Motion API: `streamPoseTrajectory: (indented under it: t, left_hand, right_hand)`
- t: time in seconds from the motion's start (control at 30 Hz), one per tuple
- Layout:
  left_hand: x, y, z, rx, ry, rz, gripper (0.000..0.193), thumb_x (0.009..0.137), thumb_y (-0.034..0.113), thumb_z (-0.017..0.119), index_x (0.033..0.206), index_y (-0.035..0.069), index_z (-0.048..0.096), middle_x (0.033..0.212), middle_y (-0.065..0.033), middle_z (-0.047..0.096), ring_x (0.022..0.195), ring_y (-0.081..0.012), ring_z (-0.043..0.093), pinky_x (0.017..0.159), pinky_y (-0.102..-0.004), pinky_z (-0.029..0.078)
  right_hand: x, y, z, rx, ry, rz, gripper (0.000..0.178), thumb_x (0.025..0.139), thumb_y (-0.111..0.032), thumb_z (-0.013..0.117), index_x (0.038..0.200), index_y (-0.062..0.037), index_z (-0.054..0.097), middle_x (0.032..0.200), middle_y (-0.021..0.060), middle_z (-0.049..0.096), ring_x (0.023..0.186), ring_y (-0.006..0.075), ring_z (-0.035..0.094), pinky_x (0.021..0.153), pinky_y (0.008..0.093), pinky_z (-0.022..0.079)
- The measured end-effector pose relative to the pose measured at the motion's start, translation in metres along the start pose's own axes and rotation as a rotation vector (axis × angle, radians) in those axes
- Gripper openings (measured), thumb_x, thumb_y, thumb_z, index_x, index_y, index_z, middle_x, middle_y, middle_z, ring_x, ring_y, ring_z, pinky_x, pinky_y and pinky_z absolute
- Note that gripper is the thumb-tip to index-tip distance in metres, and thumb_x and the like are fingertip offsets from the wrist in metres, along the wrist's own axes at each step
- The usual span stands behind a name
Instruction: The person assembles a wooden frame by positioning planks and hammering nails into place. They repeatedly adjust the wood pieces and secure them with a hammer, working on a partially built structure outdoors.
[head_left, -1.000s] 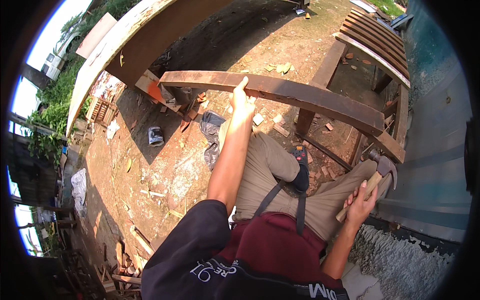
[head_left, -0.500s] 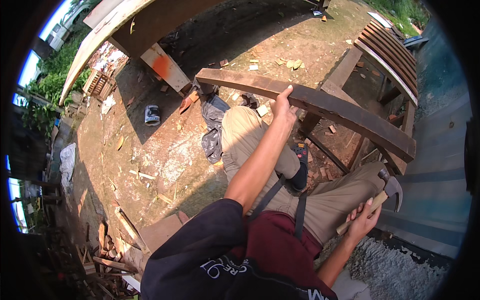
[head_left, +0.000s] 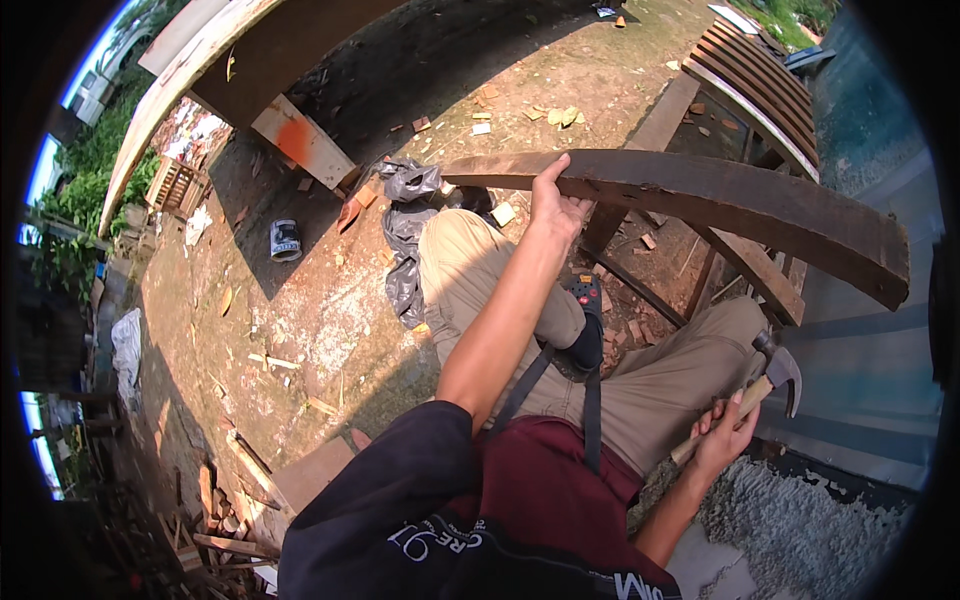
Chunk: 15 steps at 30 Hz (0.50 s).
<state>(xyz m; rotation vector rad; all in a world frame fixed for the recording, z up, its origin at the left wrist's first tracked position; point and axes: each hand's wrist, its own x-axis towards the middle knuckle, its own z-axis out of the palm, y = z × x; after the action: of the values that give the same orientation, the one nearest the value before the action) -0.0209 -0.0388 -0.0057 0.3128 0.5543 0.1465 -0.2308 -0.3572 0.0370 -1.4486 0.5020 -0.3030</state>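
My left hand (head_left: 557, 208) grips a long, dark wooden beam (head_left: 720, 190) near its left part, thumb on the upper face and fingers curled underneath. The beam is raised across my lap, and its right end hangs beyond the wooden frame toward the blue wall. In my right hand (head_left: 722, 436) is a claw hammer (head_left: 765, 375), held by its pale wooden handle with the metal head pointing up, beside my right knee. Below the beam stands a wooden frame (head_left: 757, 272) with slanting pieces.
Black plastic bags (head_left: 405, 250) lie by my left knee. A paint can (head_left: 285, 240) stands on the dirt ground, left of them. A slatted wooden piece (head_left: 750, 85) is at the far right, near the blue metal wall (head_left: 850, 370). Wood scraps (head_left: 220, 520) pile up at lower left.
The beam has shifted to the right, its right end now farther out over the frame. My left hand moved slightly left with the view; the hammer stays in my right hand.
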Motion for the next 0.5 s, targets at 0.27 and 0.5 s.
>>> streamPoseTrajectory:
  t: [0.27,0.5]
  left_hand:
    - [-0.006,-0.011,0.027,-0.038,-0.065,-0.023,0.034,0.095,0.019,0.068,0.122,0.002,0.058,0.117,-0.0143,0.066,0.109,-0.0303,0.065,0.102,-0.0468,0.053]
    - [0.028,-0.004,0.081,0.249,-0.151,-0.053,0.037,0.096,0.018,0.067,0.130,0.008,0.058,0.126,-0.0147,0.064,0.118,-0.0327,0.064,0.107,-0.0529,0.049]
  right_hand:
    - [-0.005,0.001,-0.003,-0.017,0.004,0.046,0.031,0.106,-0.024,0.059,0.131,-0.0092,0.050,0.072,0.0010,0.046,0.047,0.0080,0.042,0.038,0.0249,0.035]
    - [-0.008,-0.004,-0.010,0.014,0.001,0.063,0.032,0.107,-0.023,0.058,0.134,-0.0091,0.047,0.071,0.0009,0.047,0.046,0.0081,0.043,0.038,0.0252,0.036]
